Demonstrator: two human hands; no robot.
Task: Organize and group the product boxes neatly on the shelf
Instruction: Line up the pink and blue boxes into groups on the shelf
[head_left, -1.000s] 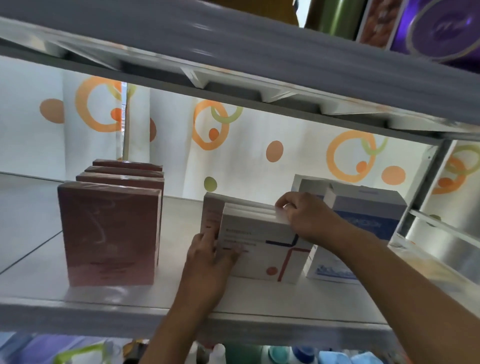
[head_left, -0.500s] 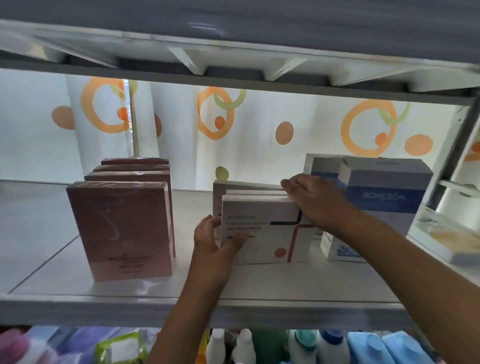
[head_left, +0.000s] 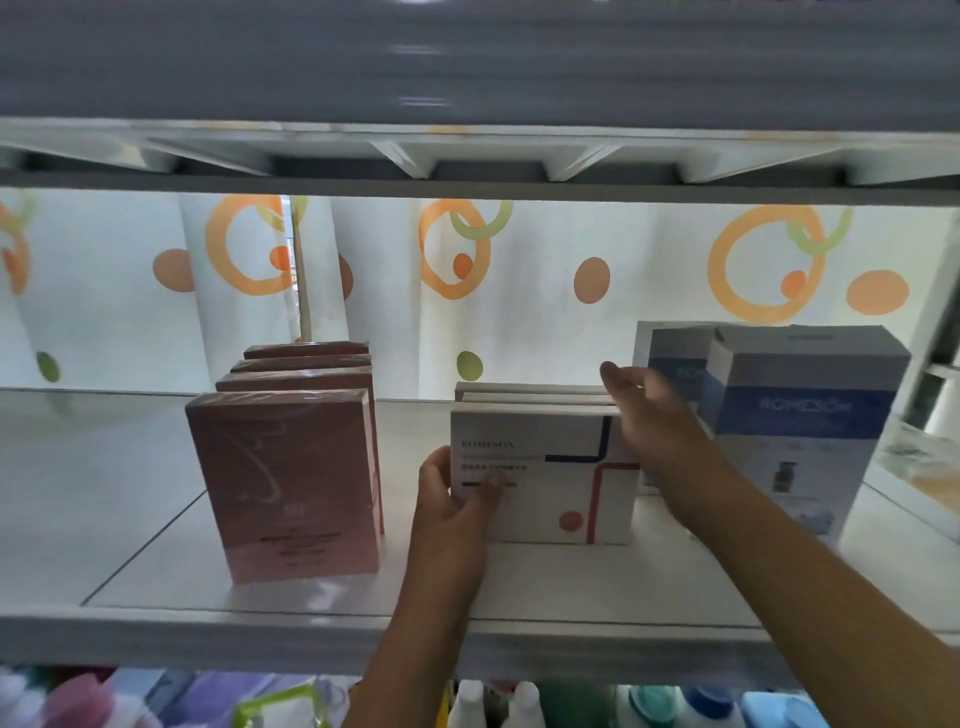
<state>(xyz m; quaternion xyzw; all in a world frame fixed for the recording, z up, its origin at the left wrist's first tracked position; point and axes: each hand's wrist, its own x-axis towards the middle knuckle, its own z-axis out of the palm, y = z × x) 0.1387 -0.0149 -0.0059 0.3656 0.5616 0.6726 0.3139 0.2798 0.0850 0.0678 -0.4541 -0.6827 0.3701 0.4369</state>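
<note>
Upright pink (head_left: 291, 483), white (head_left: 545, 478), seemingly blue boxes (head_left: 795, 431)

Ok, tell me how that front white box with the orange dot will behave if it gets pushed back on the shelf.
The front white box looks like stiff card with flat faces, so it should probably slide without bending. It stands upright on a narrow base, so a high push may tip it against the white boxes behind. The left hand steadying its edge should help.
</note>
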